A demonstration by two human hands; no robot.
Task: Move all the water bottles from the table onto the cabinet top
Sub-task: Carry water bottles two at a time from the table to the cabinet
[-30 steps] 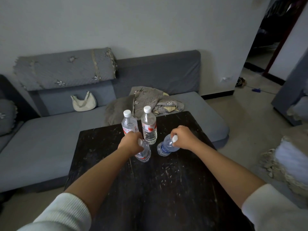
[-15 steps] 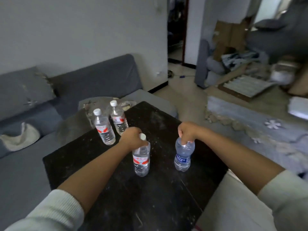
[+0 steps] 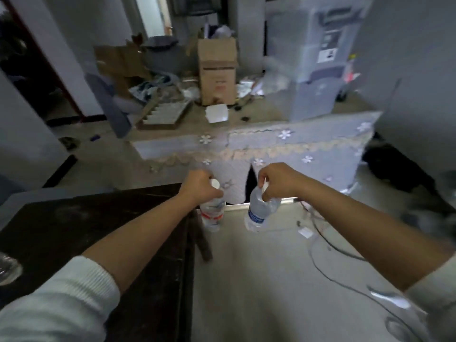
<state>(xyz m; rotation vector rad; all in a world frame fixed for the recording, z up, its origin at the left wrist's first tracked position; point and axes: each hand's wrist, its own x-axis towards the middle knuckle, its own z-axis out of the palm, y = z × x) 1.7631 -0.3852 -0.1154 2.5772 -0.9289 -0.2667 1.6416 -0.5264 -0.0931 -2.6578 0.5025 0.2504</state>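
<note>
My left hand grips the neck of a clear water bottle with a red label, which hangs past the right edge of the dark table. A second clear bottle, this one with a blue label, hangs tilted from my right hand, over a pale flat surface. Another bottle's edge shows at the far left on the table. Whether the pale surface is the cabinet top I cannot tell.
Thin dark cables lie on the pale surface at the right. Beyond it hangs a grey flowered cloth over furniture. Further back stand a cardboard box, a translucent plastic bin and floor clutter. A doorway opens at the left.
Both hands have lifted their bottles off the table and carried them rightward. The view has swung right, away from the sofa and the two standing bottles.
</note>
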